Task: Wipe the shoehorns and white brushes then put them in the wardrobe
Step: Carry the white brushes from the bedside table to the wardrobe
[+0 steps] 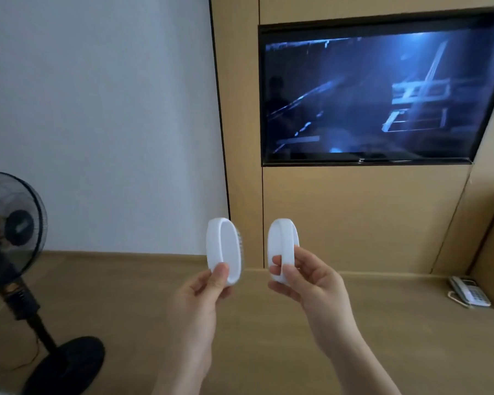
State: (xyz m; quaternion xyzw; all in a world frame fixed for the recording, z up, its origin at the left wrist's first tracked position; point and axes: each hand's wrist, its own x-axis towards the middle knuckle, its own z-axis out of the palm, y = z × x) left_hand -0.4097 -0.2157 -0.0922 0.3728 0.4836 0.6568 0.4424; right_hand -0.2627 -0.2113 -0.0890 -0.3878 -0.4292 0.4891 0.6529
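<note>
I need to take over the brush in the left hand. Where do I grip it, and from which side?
Probably its free upper end, from above: the left brush stands upright, the left hand pinches its lower end, and bristles show on its far side, so clamp across the smooth rim.

- Open gap between left white brush and right white brush.
- Standing fan well left of left hand.
- Telephone well right of right hand.
</note>
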